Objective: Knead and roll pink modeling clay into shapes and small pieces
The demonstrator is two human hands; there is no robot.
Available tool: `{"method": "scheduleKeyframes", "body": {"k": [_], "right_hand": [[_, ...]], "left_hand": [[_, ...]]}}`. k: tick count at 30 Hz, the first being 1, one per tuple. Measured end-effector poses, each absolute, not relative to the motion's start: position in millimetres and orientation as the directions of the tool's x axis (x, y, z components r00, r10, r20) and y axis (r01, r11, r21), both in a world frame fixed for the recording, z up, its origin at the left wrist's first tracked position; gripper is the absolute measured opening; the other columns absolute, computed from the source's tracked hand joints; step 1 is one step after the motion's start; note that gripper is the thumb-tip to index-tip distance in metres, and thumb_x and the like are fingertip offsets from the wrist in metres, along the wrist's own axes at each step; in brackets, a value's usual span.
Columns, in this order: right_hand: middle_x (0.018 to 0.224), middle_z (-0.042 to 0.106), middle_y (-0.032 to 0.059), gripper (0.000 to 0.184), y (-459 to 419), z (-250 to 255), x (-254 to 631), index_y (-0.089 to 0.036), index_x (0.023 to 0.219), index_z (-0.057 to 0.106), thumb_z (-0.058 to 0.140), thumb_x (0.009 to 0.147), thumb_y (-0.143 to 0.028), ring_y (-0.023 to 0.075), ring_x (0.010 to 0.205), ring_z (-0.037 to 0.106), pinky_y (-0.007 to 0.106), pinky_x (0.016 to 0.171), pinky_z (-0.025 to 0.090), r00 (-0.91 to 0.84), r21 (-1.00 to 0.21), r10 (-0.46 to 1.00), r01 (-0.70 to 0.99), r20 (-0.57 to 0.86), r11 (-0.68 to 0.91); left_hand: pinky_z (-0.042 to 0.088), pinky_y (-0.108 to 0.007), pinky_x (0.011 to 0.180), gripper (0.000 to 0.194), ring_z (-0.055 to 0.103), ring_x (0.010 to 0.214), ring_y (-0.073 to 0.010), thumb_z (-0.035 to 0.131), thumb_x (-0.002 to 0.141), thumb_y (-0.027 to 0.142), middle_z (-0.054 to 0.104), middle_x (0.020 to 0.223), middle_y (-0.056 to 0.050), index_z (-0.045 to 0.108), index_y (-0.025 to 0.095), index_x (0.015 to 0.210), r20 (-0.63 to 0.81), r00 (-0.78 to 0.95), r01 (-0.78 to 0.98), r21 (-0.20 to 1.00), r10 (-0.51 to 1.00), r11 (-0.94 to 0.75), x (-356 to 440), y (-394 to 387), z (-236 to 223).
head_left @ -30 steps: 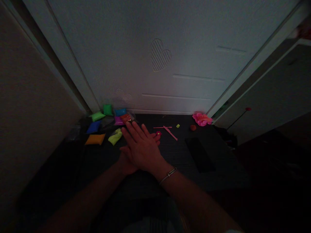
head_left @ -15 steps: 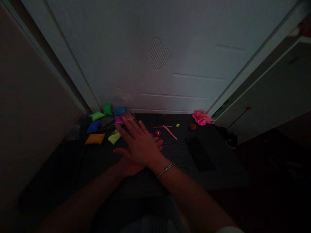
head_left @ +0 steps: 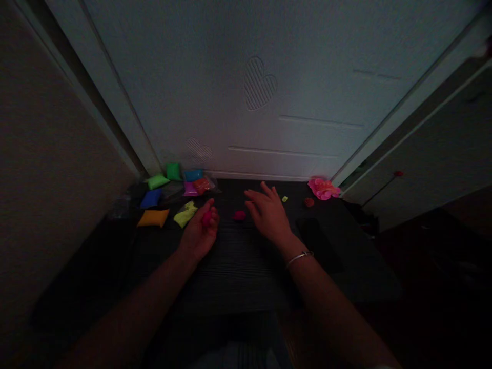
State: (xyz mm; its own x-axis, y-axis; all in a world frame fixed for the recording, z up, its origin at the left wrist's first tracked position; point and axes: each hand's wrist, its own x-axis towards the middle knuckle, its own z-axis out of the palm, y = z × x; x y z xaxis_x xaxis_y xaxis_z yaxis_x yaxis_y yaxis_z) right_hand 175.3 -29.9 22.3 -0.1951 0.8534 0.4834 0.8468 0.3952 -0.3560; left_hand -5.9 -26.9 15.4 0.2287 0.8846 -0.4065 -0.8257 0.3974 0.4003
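Observation:
My left hand (head_left: pixel 198 230), palm turned up, has its fingers curled round a bright pink ball of modelling clay (head_left: pixel 206 219). Between the hands a second lump of pink clay (head_left: pixel 239 216) lies on the dark table. My right hand (head_left: pixel 269 212), with a bracelet (head_left: pixel 300 259) at the wrist, hovers palm down with fingers apart and nothing seen in them. It hides most of what lies beneath it. A crumpled yellow-green packet (head_left: pixel 185 214) is just left of my left hand.
Clay packets in several colours, among them an orange one (head_left: pixel 154 218) and a blue one (head_left: pixel 151 198), lie at the left. A dark flat slab (head_left: pixel 319 243) is at the right. Behind it are a small yellow piece (head_left: pixel 285 199), a reddish-brown lump (head_left: pixel 309 202) and a pink ruffled object (head_left: pixel 323 188).
My hands were pressed palm to palm and have come apart. The right moved right, over the pink sticks. The left moved slightly left, and the pink ball now shows in it.

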Motion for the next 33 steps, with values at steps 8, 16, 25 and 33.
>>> {"method": "scheduleKeyframes", "body": {"k": [8,16,25,33], "right_hand": [[0.102,0.064,0.0093,0.029,-32.0,4.3,150.8,-0.019,0.111,0.056,0.051,0.083,-0.023,0.0272,0.116,0.044,0.052,0.101,0.019,-0.442,-0.023,0.86,0.886,0.254,0.463],[0.112,0.06,0.0069,0.031,-46.3,18.8,145.2,-0.02,0.112,0.052,0.045,0.086,-0.035,0.0193,0.112,0.048,0.037,0.096,0.035,-0.31,-0.439,0.825,0.729,0.473,0.525],[0.113,0.061,0.0028,0.028,-50.8,-1.6,150.4,-0.026,0.11,0.054,0.049,0.084,-0.033,0.0197,0.122,0.04,0.045,0.103,0.025,-0.322,-0.539,0.815,0.624,0.483,0.566],[0.113,0.061,0.002,0.037,-55.1,1.3,151.9,-0.027,0.113,0.053,0.06,0.077,-0.028,0.0185,0.116,0.047,0.044,0.103,0.028,-0.328,-0.575,0.793,0.554,0.514,0.602]], "left_hand": [[0.038,-0.01,0.037,0.012,0.05,0.045,-0.0036,0.05,0.08,0.012,0.053,0.059,0.002,0.058,0.013,0.089,-0.392,0.148,-0.731,0.575,0.908,0.367,-0.3,-27.4,0.5],[0.052,-0.029,0.074,0.014,0.061,0.077,-0.0127,0.05,0.082,0.019,0.065,0.088,-0.006,0.061,0.012,0.088,-0.286,0.31,-0.636,0.646,0.907,0.422,5.5,-33.9,-2.2],[0.052,-0.033,0.073,0.013,0.061,0.072,-0.0134,0.055,0.08,0.02,0.066,0.08,-0.005,0.063,0.011,0.083,-0.29,0.493,-0.527,0.651,0.82,0.547,1.7,-40.1,-2.5],[0.051,-0.022,0.065,0.007,0.059,0.064,-0.0098,0.066,0.068,0.015,0.064,0.071,-0.003,0.065,0.01,0.074,-0.291,0.442,-0.489,0.715,0.848,0.5,2.7,-39.2,-1.8]]}}
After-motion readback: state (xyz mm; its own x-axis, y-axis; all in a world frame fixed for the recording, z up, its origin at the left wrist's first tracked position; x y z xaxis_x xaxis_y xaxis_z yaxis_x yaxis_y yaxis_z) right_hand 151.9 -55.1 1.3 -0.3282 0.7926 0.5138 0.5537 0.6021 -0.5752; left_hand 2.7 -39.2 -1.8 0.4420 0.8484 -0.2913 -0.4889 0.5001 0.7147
